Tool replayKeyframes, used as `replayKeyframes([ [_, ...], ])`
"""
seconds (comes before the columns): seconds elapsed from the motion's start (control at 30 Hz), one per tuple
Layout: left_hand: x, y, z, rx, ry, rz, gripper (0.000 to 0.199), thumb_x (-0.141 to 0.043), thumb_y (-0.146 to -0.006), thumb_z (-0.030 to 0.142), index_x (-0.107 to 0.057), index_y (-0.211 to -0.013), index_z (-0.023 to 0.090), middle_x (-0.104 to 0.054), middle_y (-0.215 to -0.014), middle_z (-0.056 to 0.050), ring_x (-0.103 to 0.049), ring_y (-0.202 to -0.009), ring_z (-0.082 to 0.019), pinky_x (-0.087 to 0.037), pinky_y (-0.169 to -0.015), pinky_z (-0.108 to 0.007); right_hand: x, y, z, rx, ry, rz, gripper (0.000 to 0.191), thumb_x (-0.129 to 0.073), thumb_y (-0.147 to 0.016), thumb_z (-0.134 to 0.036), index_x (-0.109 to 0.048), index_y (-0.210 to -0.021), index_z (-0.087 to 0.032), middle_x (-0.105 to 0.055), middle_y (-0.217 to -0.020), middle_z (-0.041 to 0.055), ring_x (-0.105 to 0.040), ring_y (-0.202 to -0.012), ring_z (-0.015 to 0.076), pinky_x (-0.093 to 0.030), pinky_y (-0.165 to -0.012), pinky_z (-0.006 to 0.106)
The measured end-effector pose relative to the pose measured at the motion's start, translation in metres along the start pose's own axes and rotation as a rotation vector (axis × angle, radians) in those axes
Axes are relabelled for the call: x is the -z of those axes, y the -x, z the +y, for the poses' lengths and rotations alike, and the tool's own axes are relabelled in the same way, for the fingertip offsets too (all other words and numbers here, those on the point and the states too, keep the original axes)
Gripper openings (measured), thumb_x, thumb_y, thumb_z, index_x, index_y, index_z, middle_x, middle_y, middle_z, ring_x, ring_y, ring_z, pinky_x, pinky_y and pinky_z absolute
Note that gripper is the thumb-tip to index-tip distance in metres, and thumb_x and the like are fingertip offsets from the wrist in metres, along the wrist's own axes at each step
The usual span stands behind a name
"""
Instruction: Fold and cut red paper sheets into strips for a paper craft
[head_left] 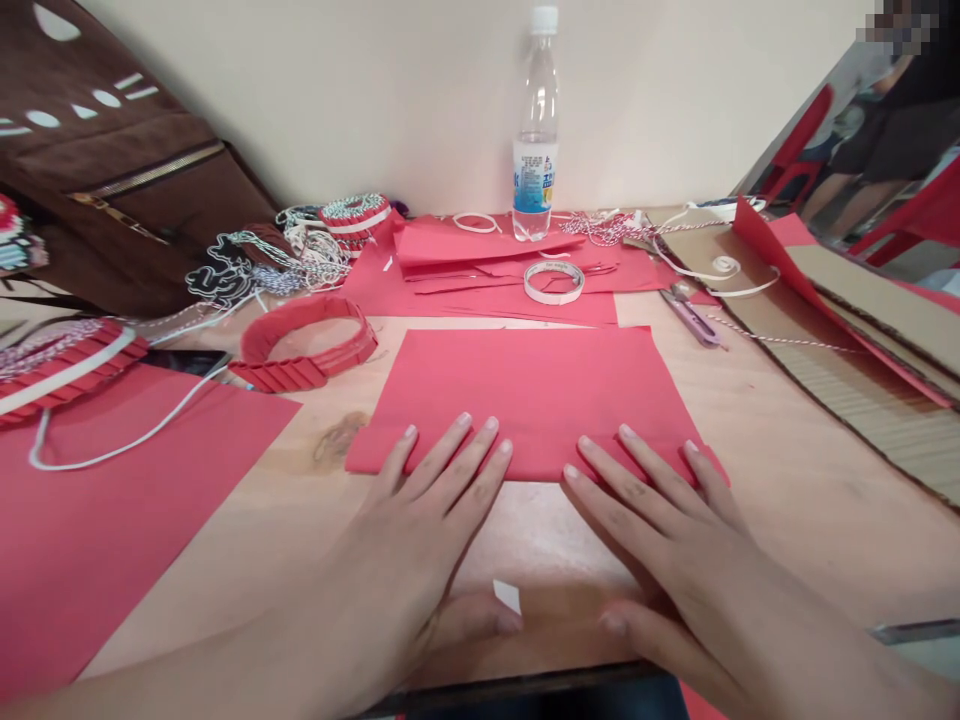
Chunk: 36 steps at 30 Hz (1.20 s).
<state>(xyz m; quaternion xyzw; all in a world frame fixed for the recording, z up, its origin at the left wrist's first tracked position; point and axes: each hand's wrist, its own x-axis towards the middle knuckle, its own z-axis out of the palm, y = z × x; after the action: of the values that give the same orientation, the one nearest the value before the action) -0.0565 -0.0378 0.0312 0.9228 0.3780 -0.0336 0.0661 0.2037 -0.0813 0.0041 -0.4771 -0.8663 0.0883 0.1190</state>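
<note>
Pressing down with left hand, fingers spread flat, no pinch, on red paper sheet mid-counter; right hand likewise spread. Uneven pressure possibly sliding sheet, skewing it.
</note>
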Motion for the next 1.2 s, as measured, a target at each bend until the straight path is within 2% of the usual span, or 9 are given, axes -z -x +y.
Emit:
replayKeyframes([
  [0.17,-0.003,-0.001,-0.002,-0.004,0.005,-0.019,0.079,-0.038,-0.087,0.066,-0.027,-0.15,0.019,-0.038,-0.149,-0.016,-0.031,-0.14,-0.035,-0.023,-0.112,-0.058,-0.002,0.0,0.0,-0.009,0.009,0.013,0.07,-0.045,-0.088,-0.054,-0.021,-0.151,-0.035,-0.04,-0.149,0.0046,-0.035,-0.136,0.04,-0.034,-0.102,0.068],
  [0.33,-0.008,-0.003,-0.003,0.003,-0.02,-0.027,0.084,-0.038,-0.086,0.069,-0.027,-0.15,0.016,-0.034,-0.152,-0.016,-0.03,-0.139,-0.036,-0.023,-0.111,-0.059,-0.003,0.001,0.0,-0.001,0.036,0.01,0.069,-0.043,-0.089,-0.054,-0.021,-0.151,-0.035,-0.041,-0.148,0.0041,-0.037,-0.135,0.0386,-0.038,-0.101,0.064],
  [0.5,-0.009,-0.003,0.0,0.031,-0.036,-0.05,0.085,-0.038,-0.084,0.072,-0.027,-0.15,0.019,-0.035,-0.152,-0.012,-0.03,-0.14,-0.034,-0.025,-0.112,-0.054,-0.004,0.002,-0.001,0.0,0.113,0.019,0.065,-0.042,-0.091,-0.048,-0.024,-0.151,-0.032,-0.041,-0.148,0.0046,-0.039,-0.134,0.0369,-0.04,-0.099,0.062],
  [0.67,-0.014,-0.004,0.0,0.04,-0.05,-0.015,0.09,-0.035,-0.08,0.077,-0.028,-0.15,0.019,-0.035,-0.152,-0.013,-0.032,-0.139,-0.035,-0.023,-0.112,-0.055,-0.005,0.002,-0.002,0.004,0.139,0.039,0.065,-0.044,-0.089,-0.051,-0.029,-0.149,-0.031,-0.043,-0.147,0.0046,-0.039,-0.134,0.0369,-0.038,-0.1,0.063],
  [0.87,-0.017,-0.004,-0.002,0.035,-0.032,-0.011,0.088,-0.033,-0.083,0.075,-0.026,-0.15,0.018,-0.033,-0.152,-0.013,-0.028,-0.14,-0.036,-0.02,-0.112,-0.058,-0.005,0.0,-0.001,-0.01,0.112,0.012,0.066,-0.046,-0.088,-0.053,-0.029,-0.149,-0.033,-0.043,-0.147,0.0049,-0.038,-0.135,0.0371,-0.035,-0.103,0.063],
  [1.1,-0.014,-0.006,-0.003,0.053,0.032,-0.104,0.09,-0.032,-0.082,0.077,-0.025,-0.15,0.019,-0.03,-0.154,-0.013,-0.024,-0.142,-0.037,-0.022,-0.112,-0.058,-0.012,0.002,0.002,-0.006,0.108,0.046,0.067,-0.042,-0.09,-0.051,-0.022,-0.151,-0.034,-0.042,-0.148,0.0047,-0.043,-0.132,0.0376,-0.04,-0.099,0.062],
  [1.2,-0.018,-0.005,-0.004,0.064,0.047,-0.105,0.095,-0.03,-0.079,0.08,-0.021,-0.151,0.019,-0.027,-0.155,-0.013,-0.021,-0.143,-0.037,-0.018,-0.113,-0.06,-0.015,0.002,0.003,-0.013,0.109,0.042,0.068,-0.044,-0.089,-0.051,-0.022,-0.151,-0.034,-0.042,-0.148,0.0043,-0.041,-0.132,0.0382,-0.039,-0.1,0.062],
])
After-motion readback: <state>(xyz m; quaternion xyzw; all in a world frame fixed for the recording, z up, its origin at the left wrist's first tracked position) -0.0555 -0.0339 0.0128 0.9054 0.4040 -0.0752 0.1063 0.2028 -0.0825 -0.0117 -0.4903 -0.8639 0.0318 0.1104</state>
